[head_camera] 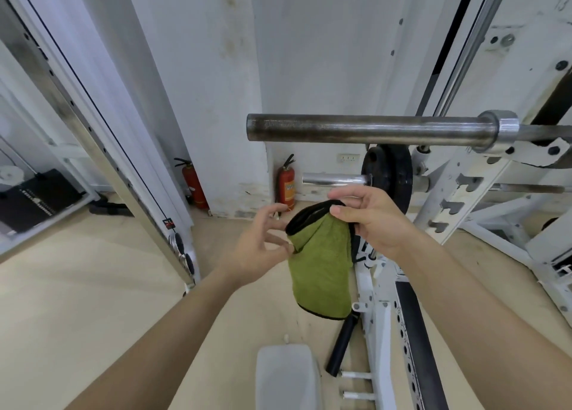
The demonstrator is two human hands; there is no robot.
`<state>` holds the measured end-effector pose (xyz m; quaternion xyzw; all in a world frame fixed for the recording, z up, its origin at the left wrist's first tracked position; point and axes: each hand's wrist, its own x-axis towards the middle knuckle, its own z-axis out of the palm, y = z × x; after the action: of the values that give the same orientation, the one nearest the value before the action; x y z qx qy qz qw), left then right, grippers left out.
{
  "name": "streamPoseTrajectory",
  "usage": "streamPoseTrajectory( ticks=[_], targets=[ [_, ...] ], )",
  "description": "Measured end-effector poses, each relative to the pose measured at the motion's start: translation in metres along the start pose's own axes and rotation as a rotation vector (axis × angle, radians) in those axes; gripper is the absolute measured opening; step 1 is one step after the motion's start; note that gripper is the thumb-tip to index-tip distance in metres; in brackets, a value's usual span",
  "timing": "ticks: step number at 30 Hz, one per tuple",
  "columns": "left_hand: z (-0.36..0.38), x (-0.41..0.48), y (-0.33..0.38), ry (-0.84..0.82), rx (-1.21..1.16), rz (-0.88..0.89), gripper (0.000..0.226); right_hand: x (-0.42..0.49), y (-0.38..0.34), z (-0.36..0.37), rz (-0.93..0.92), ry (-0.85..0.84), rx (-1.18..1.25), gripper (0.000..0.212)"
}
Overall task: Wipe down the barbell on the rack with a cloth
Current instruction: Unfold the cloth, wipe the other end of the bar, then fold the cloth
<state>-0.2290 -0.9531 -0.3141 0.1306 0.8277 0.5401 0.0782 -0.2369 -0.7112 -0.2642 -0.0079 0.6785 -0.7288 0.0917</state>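
The barbell (371, 128) rests on the white rack (473, 174), its bare sleeve end projecting left at upper centre, above and beyond both hands. The right hand (376, 220) pinches the black-trimmed top edge of the green cloth (320, 267) between thumb and fingers; the cloth hangs folded below it, not touching the bar. The left hand (257, 248) is spread wide, fingertips at or just beside the cloth's left fold; actual contact cannot be confirmed. No wiping appears to have started. Risk 1: the pinch is light and at 1 corner only, so the cloth could slip or bunch when pressed to the bar. Risk 2: a trailing hem could catch on the rack's notched upright or the weight plate (387, 174) just below the sleeve. Clearance is good left of the sleeve tip, with open floor (93, 301); rightward travel is limited by the collar (503, 128) and rack hooks.
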Motion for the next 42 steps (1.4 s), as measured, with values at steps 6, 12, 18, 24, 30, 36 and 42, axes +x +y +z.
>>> streamPoseTrajectory(
  ticks=[6, 12, 18, 24, 30, 36, 42],
  targets=[
    [0.037, -0.001, -0.023, 0.126, 0.047, -0.024, 0.038, 0.005, 0.037, -0.016, 0.048, 0.006, 0.001, 0.024],
    [0.063, -0.015, -0.059, -0.021, 0.32, -0.011, 0.029, 0.014, 0.103, -0.036, 0.2, 0.0, 0.029, 0.025],
    [0.072, -0.019, -0.123, -0.215, 0.554, -0.062, 0.017, 0.016, 0.19, -0.038, 0.316, -0.048, -0.106, 0.028],
    [0.097, -0.037, -0.224, -0.175, 1.105, 0.279, 0.034, 0.002, 0.297, -0.015, 0.394, 0.067, -0.334, 0.017],
    [0.129, -0.058, -0.294, -0.193, 1.31, 0.236, 0.043, 0.002, 0.405, 0.013, 0.355, -0.005, -0.774, 0.022],
    [0.148, -0.038, -0.404, -0.229, 1.182, 0.015, 0.031, 0.027, 0.492, 0.031, 0.377, -0.066, -0.735, 0.023],
    [0.172, -0.028, -0.477, -0.105, 0.858, -0.048, 0.015, 0.038, 0.564, 0.031, 0.3, 0.115, -0.701, 0.023]
  ],
)
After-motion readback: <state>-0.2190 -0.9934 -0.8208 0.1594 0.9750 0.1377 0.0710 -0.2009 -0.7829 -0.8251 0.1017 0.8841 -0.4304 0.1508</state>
